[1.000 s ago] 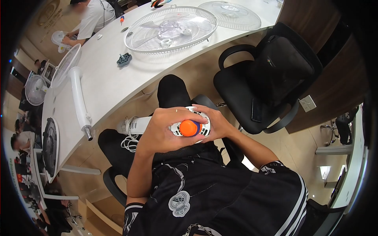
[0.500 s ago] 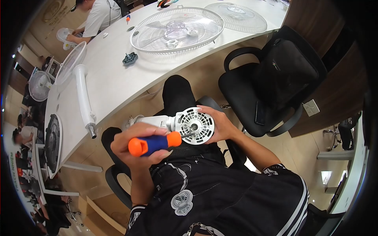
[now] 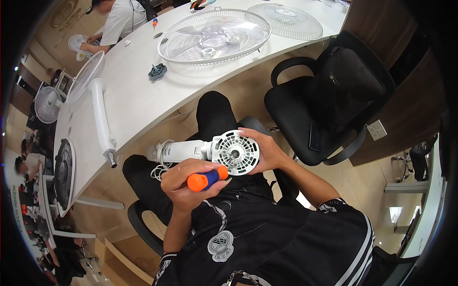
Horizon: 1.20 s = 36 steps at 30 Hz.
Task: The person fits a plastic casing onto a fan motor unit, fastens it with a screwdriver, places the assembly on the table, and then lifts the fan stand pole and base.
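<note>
My left hand [image 3: 183, 183] is closed around the orange and blue handle of a screwdriver [image 3: 208, 179]. Its thin shaft, mostly hidden behind the handle, points toward the round slotted face of a white fan motor housing [image 3: 245, 153]. Whether the tip touches a screw cannot be made out. On the right side, my right hand [image 3: 267, 152] grips the rim of that housing, its fingers wrapped round the edge. Joined to the housing is a white fan neck [image 3: 183, 150], lying across my lap with a coiled white cord [image 3: 161, 172] at its far end.
A curved white table [image 3: 129, 90] holds a fan cage [image 3: 214, 59] with clear blades, another grille [image 3: 291, 24], a grey knob [image 3: 157, 71] and a white tube [image 3: 101, 112]. A black chair [image 3: 291, 102] carries a bag [image 3: 350, 86]. Another person [image 3: 125, 21] works at the far side.
My left hand has moved right and slightly down with the screwdriver, whose handle now points more toward the camera. More of the fan neck and cord shows. My right hand and the housing stay put.
</note>
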Each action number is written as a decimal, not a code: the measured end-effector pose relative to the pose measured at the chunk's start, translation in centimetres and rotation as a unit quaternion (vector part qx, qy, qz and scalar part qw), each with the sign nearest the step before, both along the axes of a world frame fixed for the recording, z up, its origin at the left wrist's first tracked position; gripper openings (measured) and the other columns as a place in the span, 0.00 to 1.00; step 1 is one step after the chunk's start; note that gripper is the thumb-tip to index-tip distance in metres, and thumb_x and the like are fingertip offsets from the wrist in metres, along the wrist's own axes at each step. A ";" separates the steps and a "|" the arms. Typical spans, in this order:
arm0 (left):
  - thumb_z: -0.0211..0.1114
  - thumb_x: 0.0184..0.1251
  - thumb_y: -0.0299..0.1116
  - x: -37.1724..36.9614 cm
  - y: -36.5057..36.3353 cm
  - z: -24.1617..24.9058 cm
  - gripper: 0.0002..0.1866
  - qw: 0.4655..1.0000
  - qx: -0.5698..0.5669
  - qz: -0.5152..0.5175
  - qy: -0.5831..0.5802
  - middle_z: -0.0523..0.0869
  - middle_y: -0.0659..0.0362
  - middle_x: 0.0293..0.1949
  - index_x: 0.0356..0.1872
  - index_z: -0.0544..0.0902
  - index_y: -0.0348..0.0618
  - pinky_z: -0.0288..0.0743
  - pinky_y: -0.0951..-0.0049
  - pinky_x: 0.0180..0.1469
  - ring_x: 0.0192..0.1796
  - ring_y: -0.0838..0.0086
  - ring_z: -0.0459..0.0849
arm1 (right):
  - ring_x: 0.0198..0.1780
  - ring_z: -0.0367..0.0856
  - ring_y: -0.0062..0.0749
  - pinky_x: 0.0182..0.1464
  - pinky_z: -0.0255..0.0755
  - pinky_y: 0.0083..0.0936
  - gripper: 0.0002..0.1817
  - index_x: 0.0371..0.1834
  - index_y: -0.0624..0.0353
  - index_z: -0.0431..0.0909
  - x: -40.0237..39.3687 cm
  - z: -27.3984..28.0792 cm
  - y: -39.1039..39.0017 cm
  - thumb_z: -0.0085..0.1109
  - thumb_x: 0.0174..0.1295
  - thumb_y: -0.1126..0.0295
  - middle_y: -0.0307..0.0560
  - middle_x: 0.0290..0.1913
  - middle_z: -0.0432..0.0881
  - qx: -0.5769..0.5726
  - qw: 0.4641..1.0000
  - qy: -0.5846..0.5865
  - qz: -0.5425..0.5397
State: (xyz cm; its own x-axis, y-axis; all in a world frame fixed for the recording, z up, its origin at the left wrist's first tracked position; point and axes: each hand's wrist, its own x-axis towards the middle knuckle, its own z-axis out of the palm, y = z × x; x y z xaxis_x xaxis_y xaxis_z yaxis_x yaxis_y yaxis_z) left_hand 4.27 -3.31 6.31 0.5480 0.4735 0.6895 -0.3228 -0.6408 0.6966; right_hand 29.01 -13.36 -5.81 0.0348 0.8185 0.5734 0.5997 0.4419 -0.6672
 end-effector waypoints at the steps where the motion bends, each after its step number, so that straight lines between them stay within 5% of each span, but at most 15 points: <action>1: 0.86 0.39 0.23 0.1 0.0 0.0 0.21 1.000 0.007 0.001 0.002 0.93 0.53 0.35 0.38 0.89 0.34 0.86 0.72 0.44 0.37 0.67 0.92 | 0.69 0.76 0.54 0.69 0.72 0.40 0.57 0.70 0.57 0.68 0.0 0.0 -0.1 0.86 0.29 0.59 0.59 0.67 0.77 -0.001 1.000 -0.003 -0.001; 18: 0.85 0.42 0.24 0.3 -0.2 0.6 0.22 0.997 0.012 -0.062 0.043 0.93 0.53 0.38 0.42 0.89 0.36 0.85 0.72 0.47 0.41 0.66 0.92 | 0.70 0.76 0.54 0.70 0.70 0.39 0.59 0.71 0.58 0.66 0.0 0.3 -0.3 0.88 0.28 0.62 0.63 0.68 0.75 -0.017 1.000 -0.003 0.000; 20: 0.77 0.51 0.19 0.1 -0.5 1.1 0.22 0.988 0.018 -0.106 0.108 0.90 0.42 0.47 0.49 0.81 0.35 0.85 0.66 0.52 0.45 0.61 0.92 | 0.69 0.77 0.54 0.70 0.70 0.39 0.59 0.71 0.58 0.66 0.0 0.3 -0.2 0.88 0.28 0.62 0.64 0.68 0.75 -0.018 1.000 -0.004 -0.002; 23: 0.69 0.59 0.16 0.3 -1.7 -0.2 0.22 0.982 -0.109 -0.151 0.044 0.87 0.40 0.50 0.53 0.71 0.37 0.81 0.61 0.60 0.49 0.59 0.90 | 0.68 0.77 0.55 0.70 0.71 0.39 0.59 0.71 0.57 0.66 0.0 0.2 -0.3 0.88 0.28 0.61 0.64 0.69 0.75 -0.018 1.000 -0.003 -0.004; 27: 0.64 0.63 0.15 0.3 -1.1 -1.2 0.20 0.977 -0.109 -0.176 0.054 0.84 0.45 0.44 0.50 0.65 0.41 0.78 0.57 0.62 0.47 0.62 0.86 | 0.68 0.77 0.56 0.69 0.71 0.40 0.59 0.71 0.56 0.67 0.1 0.0 -0.2 0.88 0.27 0.60 0.64 0.69 0.74 -0.017 1.000 -0.007 -0.003; 33: 0.70 0.66 0.25 2.0 -2.1 -1.5 0.18 0.973 -0.126 -0.188 0.038 0.80 0.55 0.33 0.43 0.65 0.45 0.75 0.69 0.45 0.35 0.72 0.78 | 0.67 0.78 0.55 0.68 0.72 0.40 0.59 0.71 0.56 0.67 0.0 0.0 -0.2 0.87 0.27 0.59 0.62 0.69 0.74 -0.021 1.000 0.002 -0.007; 36: 0.72 0.62 0.18 2.8 -0.8 -2.5 0.19 0.972 -0.130 -0.196 -0.001 0.82 0.57 0.32 0.42 0.67 0.43 0.73 0.79 0.42 0.34 0.79 0.77 | 0.67 0.78 0.55 0.67 0.73 0.39 0.59 0.71 0.55 0.67 0.0 -0.1 -0.4 0.86 0.27 0.59 0.60 0.70 0.74 -0.023 1.000 0.002 -0.008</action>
